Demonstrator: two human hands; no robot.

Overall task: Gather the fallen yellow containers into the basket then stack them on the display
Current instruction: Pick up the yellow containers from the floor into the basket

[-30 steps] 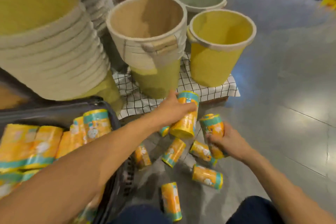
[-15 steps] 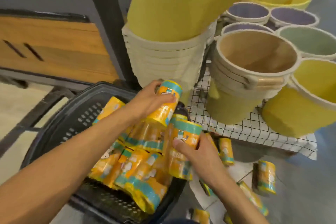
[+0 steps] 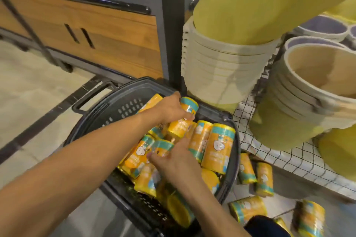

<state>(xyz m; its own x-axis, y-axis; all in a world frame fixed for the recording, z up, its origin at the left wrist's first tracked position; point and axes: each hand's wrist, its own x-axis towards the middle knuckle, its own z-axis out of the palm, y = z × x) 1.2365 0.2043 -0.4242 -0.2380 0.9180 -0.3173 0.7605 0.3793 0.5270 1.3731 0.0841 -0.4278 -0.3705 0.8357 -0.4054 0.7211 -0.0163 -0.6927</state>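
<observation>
Left hand [image 3: 169, 108] and right hand [image 3: 178, 161] each grip yellow teal-banded cylindrical containers [image 3: 189, 104] over a heaped dark plastic basket [image 3: 115, 102]; they might tumble out.

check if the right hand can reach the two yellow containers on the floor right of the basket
Probably yes. The right hand is inside the basket, but the two yellow containers lie just past its right rim on open floor, nothing over them.

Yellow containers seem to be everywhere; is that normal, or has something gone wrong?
It looks like a spill: several yellow containers lie on their sides on the floor beside the basket, by the checked cloth. Those inside it are heaped at mixed angles.
</observation>
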